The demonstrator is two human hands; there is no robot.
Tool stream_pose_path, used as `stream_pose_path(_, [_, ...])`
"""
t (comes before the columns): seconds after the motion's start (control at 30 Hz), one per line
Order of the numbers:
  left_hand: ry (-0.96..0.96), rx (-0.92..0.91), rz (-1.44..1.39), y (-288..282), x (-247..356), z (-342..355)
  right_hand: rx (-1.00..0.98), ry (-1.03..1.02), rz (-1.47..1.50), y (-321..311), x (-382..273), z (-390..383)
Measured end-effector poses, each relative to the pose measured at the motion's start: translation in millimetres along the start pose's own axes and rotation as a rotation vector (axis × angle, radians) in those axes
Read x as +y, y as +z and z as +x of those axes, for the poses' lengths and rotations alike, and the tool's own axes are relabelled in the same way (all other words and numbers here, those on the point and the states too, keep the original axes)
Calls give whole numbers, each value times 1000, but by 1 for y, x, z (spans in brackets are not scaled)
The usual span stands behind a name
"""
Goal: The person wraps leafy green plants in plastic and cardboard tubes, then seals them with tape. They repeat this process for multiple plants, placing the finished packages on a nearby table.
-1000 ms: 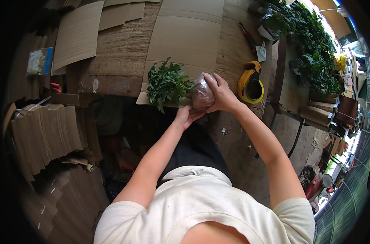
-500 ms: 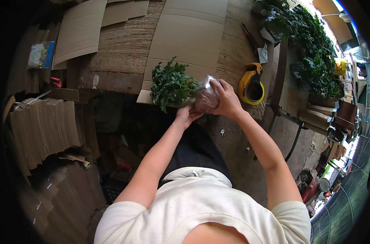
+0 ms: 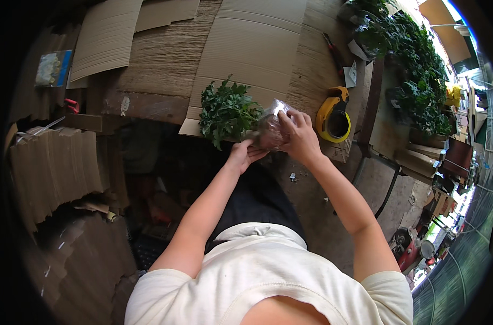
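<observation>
A leafy green plant (image 3: 226, 111) lies on a long cardboard sheet (image 3: 246, 49) at the bench's near edge, its base joined to a plastic-wrapped root ball (image 3: 274, 127). My right hand (image 3: 300, 135) grips that shiny ball from the right, fingers bent over it. Beneath the plant's base and the ball's left underside is my left hand (image 3: 245, 154), fingers curled in support, partly hidden. A yellow tape dispenser (image 3: 326, 124) rests just right of my right hand.
A red-handled tool (image 3: 335, 57) lies toward the back right, beside more potted plants (image 3: 419, 76). Cardboard pieces (image 3: 100, 32) cover the back left; tall cardboard stacks (image 3: 54, 170) and a bag of small items (image 3: 52, 67) stand along the left. A dark metal bar (image 3: 392, 187) is at right.
My right hand has shifted slightly down and right, its fingers moving over the wrapped ball, which has tilted a little. My left hand stays beneath it.
</observation>
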State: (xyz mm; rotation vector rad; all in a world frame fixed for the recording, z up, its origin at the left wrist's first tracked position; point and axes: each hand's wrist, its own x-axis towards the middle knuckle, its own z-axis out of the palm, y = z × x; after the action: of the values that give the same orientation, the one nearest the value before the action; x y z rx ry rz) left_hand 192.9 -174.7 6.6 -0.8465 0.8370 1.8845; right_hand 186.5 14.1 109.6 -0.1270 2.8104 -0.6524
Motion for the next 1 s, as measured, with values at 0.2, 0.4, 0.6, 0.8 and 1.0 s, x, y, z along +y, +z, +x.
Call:
stream_pose_path(0.2, [-27,27,-33,-3,-1,-8,88,-133,-398,34,-19,-28])
stream_pose_path(0.4, [-25,43,-22,-5,-2,-10,538,-118,-415,85,2,-22])
stream_pose_path(0.6, [395,-41,946,50,65,-62,573,-108,-447,93,10,-22])
stream_pose_path(0.8, [480,-117,1938,100,139,12,596,-111,-448,92,6,-19])
stream_pose_path(1.0, [13,-117,2346,96,125,89,588,-101,-452,92,7,-20])
